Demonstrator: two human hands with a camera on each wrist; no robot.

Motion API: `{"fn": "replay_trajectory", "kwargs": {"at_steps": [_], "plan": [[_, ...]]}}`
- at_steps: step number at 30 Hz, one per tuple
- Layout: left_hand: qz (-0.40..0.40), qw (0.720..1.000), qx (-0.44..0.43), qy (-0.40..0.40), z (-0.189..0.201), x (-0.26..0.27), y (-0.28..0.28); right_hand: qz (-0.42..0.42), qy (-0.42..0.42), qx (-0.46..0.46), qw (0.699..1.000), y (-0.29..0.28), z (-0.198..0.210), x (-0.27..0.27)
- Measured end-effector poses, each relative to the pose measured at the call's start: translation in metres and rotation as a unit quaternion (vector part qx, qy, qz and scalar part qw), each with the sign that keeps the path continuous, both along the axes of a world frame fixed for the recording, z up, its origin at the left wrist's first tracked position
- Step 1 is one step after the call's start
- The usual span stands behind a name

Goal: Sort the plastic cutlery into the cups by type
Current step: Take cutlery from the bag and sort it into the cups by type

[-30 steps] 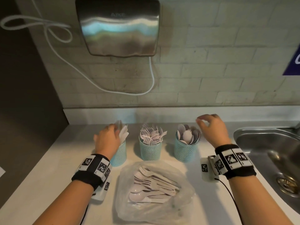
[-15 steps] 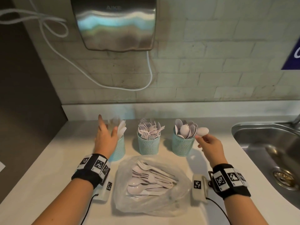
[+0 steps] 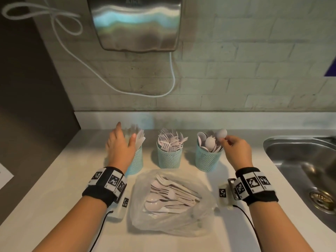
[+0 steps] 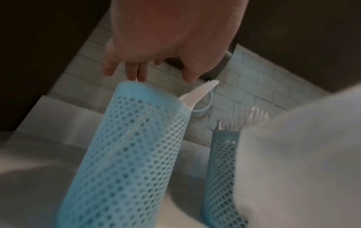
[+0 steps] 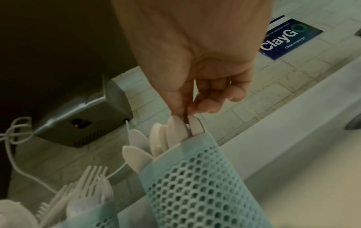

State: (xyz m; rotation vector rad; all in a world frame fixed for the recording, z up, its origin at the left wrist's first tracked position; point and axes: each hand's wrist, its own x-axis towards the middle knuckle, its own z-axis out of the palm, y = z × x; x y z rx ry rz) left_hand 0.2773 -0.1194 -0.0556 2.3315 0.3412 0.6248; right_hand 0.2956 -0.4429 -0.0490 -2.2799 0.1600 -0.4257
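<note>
The left hand has its fingers spread wide above the knife cup at 10 o'clock. The right hand pinches a spoon narrowly between thumb and fingertip over the spoon cup at 1 o'clock.

Readable text, two spots. Brushed steel wall-mounted hand dryer, top centre of the head view: embossed "AIKE" near its top edge, faint. Dark blue rectangular wall sign, upper right of the right wrist view: big white "ClayGo", the final letter drawn as a green ring, with a smaller white line under it that looks like "Clean as you go"; the tiny line above is too blurred. Black-and-white square marker codes on both black wristbands, no letters.
</note>
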Motion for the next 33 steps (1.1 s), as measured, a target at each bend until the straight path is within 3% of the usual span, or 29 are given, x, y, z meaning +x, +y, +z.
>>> {"fn": "replay_trajectory", "kwargs": {"at_steps": [3,6,10,12,14,16,19,24,33], "plan": [[-0.032,0.995,0.072,-0.069,0.015,-0.019,-0.010,0.004,0.001,-0.014,1.000,-0.002,-0.004,-0.004],[-0.093,0.990,0.076,-0.070,0.020,-0.040,-0.022,-0.014,-0.024,-0.007,1.000,0.002,-0.003,-0.011],[-0.179,0.971,0.128,0.094,0.021,-0.058,-0.027,0.038,-0.137,0.068,0.988,0.029,0.015,-0.035],[-0.191,0.950,0.160,0.187,0.021,-0.065,-0.030,0.126,-0.123,0.086,0.980,0.045,0.025,-0.047],[-0.196,0.926,0.190,0.262,0.016,-0.073,-0.035,0.246,0.002,0.014,0.969,0.062,0.031,-0.058],[-0.215,0.886,0.235,0.337,0.007,-0.080,-0.040,0.335,0.149,-0.136,0.921,0.080,0.027,-0.070],[-0.239,0.845,0.273,0.394,-0.008,-0.089,-0.037,0.338,0.230,-0.343,0.846,0.101,0.001,-0.086],[-0.275,0.862,0.226,0.362,-0.017,-0.100,-0.029,0.290,0.231,-0.372,0.851,0.113,-0.034,-0.100],[-0.294,0.892,0.149,0.309,-0.020,-0.107,-0.022,0.313,0.158,-0.336,0.874,0.128,-0.054,-0.109]]}}
